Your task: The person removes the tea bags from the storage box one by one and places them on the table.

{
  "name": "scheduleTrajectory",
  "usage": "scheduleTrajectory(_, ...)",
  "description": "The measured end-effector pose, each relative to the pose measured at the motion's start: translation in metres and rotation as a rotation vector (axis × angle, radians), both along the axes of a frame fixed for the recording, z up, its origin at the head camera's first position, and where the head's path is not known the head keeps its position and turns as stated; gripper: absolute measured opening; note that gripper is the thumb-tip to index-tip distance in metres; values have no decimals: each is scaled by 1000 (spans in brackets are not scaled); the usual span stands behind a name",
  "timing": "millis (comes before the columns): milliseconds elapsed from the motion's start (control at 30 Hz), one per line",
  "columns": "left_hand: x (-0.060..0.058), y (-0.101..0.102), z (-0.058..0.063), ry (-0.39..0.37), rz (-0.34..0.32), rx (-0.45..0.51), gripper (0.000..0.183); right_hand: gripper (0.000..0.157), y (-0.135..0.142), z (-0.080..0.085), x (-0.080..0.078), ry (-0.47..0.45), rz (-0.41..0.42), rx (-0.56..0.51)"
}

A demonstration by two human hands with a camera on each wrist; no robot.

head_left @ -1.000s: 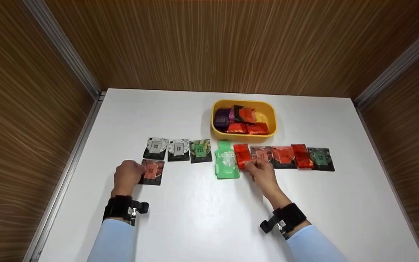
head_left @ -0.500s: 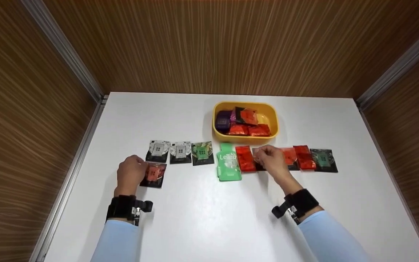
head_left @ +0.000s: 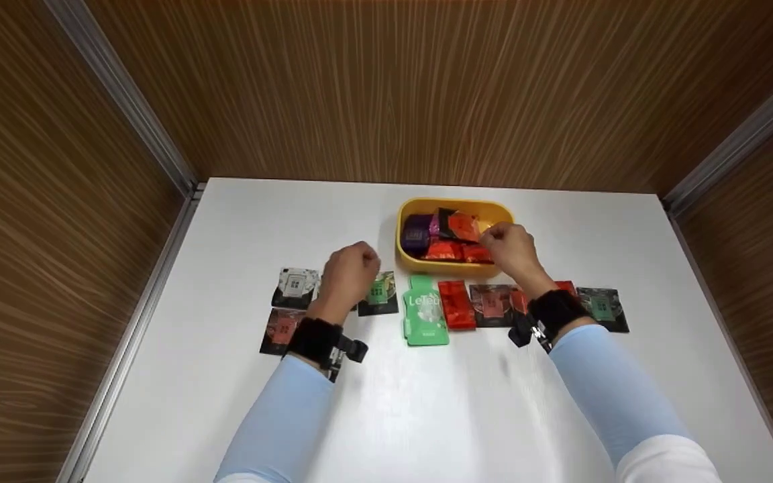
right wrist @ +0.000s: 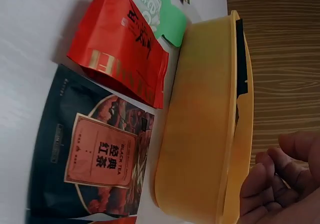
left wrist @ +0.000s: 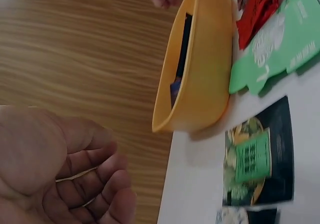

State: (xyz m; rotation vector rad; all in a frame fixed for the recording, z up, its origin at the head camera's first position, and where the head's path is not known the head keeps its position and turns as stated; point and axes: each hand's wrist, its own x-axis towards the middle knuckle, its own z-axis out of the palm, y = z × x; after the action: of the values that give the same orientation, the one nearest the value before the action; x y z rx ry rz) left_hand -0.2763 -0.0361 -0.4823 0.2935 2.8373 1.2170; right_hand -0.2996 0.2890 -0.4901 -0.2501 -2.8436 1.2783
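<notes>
In the head view my left hand [head_left: 349,275] hovers over the row of tea sachets at left, partly hiding the middle one. The left wrist view shows its fingers loosely curled with nothing in them, beside the yellow box [left wrist: 210,58]. My right hand [head_left: 512,251] is over the box's right front rim, fingertips overlapping the edge of a black-and-orange sachet [head_left: 460,226] inside. From the right wrist, those fingers look loosely bent, and nothing shows between them. Red packets [head_left: 443,251] and a purple pack [head_left: 417,233] also lie in the box.
A green LeTea packet [head_left: 425,315], a red packet [head_left: 457,305], a black tea sachet [head_left: 492,305] and a dark green sachet [head_left: 602,308] line up before the box. Leftward lie a white-and-black sachet [head_left: 296,287], a green-labelled sachet [head_left: 378,295] and a red-and-black sachet [head_left: 281,329].
My left hand has left the red-and-black sachet, moving right and away from me. The right hand has moved from the packet row up to the yellow box. The sachets stay in place.
</notes>
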Motion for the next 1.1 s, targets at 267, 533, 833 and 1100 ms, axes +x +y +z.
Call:
scheduleTrajectory(267, -8, 68, -10, 75, -206, -93, 21, 51, -16, -7, -21, -92, -67, 160)
scheduleTrajectory(533, 2, 102, -24, 124, -268, -265, 36, 91, -26, -27, -24, -207, -122, 202)
scheduleTrajectory(833, 6, 110, -32, 131, -245, -303, 26, 61, -23, -36, -25, -111, -165, 85)
scheduleTrajectory(1100, 2, 107, -29, 92, -241, -224, 32, 36, -16, -27, -19, -18, -166, -54)
